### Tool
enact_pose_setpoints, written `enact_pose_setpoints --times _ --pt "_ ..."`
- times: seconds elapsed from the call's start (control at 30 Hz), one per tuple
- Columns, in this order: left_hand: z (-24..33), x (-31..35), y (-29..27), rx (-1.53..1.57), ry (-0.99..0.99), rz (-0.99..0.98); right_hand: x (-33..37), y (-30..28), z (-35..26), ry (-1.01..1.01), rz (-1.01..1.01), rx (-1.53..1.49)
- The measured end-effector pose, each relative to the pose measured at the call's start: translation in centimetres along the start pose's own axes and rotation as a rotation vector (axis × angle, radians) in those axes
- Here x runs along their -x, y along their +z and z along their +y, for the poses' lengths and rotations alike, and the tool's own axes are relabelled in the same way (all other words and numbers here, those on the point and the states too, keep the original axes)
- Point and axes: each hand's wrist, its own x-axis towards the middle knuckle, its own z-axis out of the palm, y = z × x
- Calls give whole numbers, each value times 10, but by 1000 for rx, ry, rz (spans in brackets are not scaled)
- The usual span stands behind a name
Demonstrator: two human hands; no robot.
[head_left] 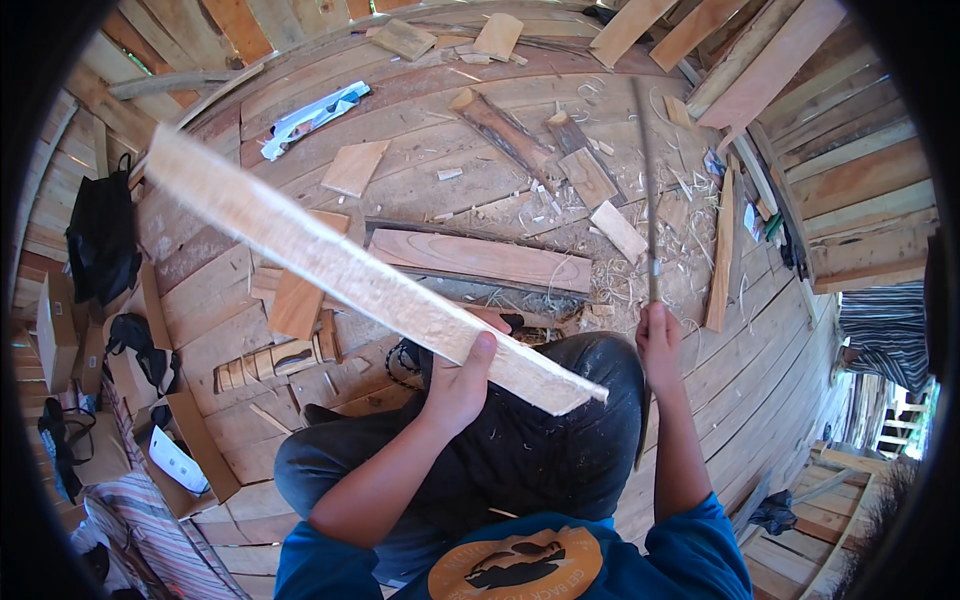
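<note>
My left hand (462, 385) is closed around the lower part of a long pale wooden board (330, 265). The board slants from my lap up to the far left, and its far end is blurred. Its near end, cut at an angle, lies over my right thigh. Off to the right, my right hand (657, 345) grips a long thin dark tool (643, 180), held nearly upright and apart from the board. A light band shows on it just above my fist. It looks like a long-handled knife seen edge-on, but I cannot tell for sure.
Before my legs lies a reddish plank (480, 258) among curled shavings. A bark-covered log piece (505, 130), small blocks (355, 167) and a plastic wrapper (315, 118) lie farther off. Cardboard boxes (190, 450) stand at left. Planks (775, 65) lean at the upper right.
</note>
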Motion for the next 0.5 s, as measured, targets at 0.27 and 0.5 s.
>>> enact_pose_setpoints --times 0.27,0.5 --pt "-1 19 21 -263 205 -94 52 -8 -77 253 -303 -221" --pt "-15 32 27 -312 283 -240 81 20 -94 163 -446 -158"
